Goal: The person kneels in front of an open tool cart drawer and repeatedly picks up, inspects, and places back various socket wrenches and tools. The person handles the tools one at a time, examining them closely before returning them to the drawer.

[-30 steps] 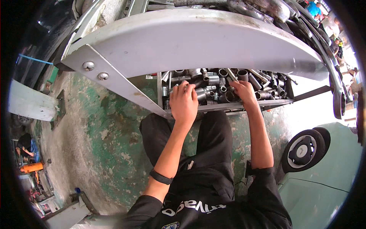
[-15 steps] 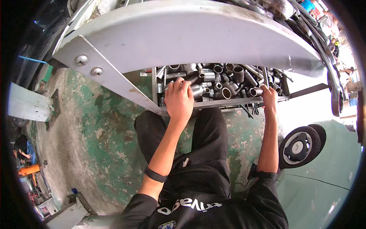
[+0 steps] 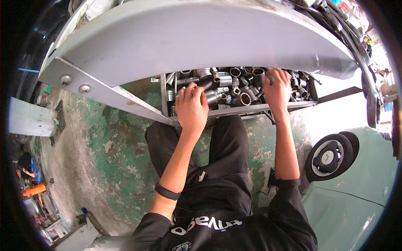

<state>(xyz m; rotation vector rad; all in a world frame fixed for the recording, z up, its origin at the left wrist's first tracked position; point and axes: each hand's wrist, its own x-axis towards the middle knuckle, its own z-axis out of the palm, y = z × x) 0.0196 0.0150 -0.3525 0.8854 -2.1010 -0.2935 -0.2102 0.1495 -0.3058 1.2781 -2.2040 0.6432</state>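
A metal drawer (image 3: 234, 111) full of loose steel sockets stands in front of my knees. My left hand (image 3: 191, 109) lies over its front left part with bent fingers; the fingertips go in among the sockets and what they hold is hidden. A large ring-mouthed socket (image 3: 245, 98) lies between my hands. Above the drawer's right half is my right hand (image 3: 277, 93), slightly blurred, its fingers curled round a small dark piece that I cannot make out. Another wide socket (image 3: 258, 75) is just left of its fingers.
A broad grey metal panel (image 3: 201, 39) overhangs the drawer's back. Large wrenches (image 3: 370, 94) hang at the far right. A pale green car panel (image 3: 347, 196) and a wheel (image 3: 328, 158) are at the right. Worn green floor (image 3: 121, 167) lies at the left.
My right hand has left the upright metal bar at the drawer's right side and moved left over the sockets. My left hand stays in nearly the same place on the drawer.
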